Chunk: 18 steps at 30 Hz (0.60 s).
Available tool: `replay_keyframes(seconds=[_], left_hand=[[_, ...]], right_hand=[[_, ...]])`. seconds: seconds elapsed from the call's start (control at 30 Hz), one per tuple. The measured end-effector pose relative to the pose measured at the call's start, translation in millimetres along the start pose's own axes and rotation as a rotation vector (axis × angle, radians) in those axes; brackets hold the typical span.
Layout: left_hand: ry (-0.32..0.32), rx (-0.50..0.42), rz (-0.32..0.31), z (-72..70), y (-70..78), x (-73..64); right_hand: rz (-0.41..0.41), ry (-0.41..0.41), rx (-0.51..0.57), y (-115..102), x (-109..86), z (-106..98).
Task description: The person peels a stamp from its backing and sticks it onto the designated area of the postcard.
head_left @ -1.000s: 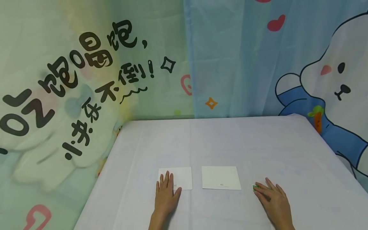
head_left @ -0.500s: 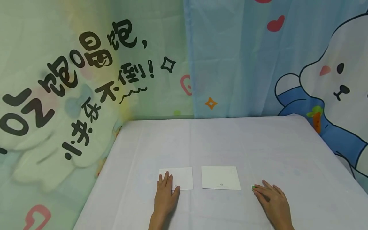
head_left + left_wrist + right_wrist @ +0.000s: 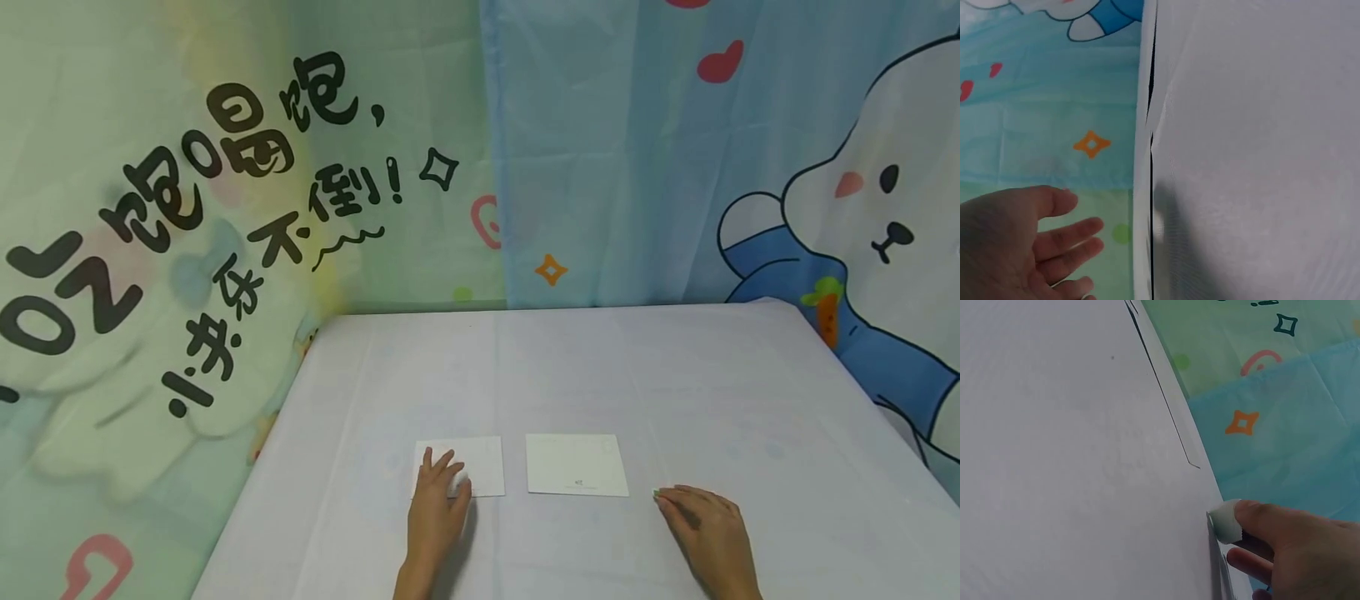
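My left hand (image 3: 438, 508) is over the left white card (image 3: 480, 467), fingers loosely bent and spread, holding nothing. Whether a fingertip touches the card I cannot tell. The left wrist view shows the same hand (image 3: 1029, 240) with thumb and fingers apart. To its right lies a second, off-white card (image 3: 576, 462) with small print near its lower edge. Beyond that card, my right hand (image 3: 708, 529) pinches a small green-and-white piece (image 3: 656, 493) between thumb and fingers. In the right wrist view this thin, pale, curved piece (image 3: 1227, 522) sticks out from the fingertips of the hand (image 3: 1310, 556).
A white cloth (image 3: 570, 367) covers the table. Behind it hangs a printed curtain (image 3: 585, 150), with black characters on the left and a cartoon animal (image 3: 892, 225) on the right.
My left hand has lifted from lying flat on the left card, its fingers now bent and spread. My right hand has shifted slightly left and its fingers have drawn together, still pinching the small piece.
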<state>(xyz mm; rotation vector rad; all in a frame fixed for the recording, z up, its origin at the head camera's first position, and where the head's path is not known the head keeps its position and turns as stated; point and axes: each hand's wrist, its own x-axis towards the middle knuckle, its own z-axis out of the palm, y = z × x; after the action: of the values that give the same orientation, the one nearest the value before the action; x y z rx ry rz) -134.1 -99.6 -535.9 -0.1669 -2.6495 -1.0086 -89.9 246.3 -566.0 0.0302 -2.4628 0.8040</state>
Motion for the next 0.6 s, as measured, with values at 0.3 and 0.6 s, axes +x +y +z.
replay_keyframes(seconds=[0.3, 0.6], left_hand=[[-0.079, -0.074, 0.034, 3.4, 23.0, -8.8], [-0.123, -0.148, 0.114, 14.2, 41.5, -13.3]], right_hand=[[0.058, 0.002, 0.001, -20, 0.8, 5], [-0.003, 0.009, 0.044, -55, 11.1, 3]])
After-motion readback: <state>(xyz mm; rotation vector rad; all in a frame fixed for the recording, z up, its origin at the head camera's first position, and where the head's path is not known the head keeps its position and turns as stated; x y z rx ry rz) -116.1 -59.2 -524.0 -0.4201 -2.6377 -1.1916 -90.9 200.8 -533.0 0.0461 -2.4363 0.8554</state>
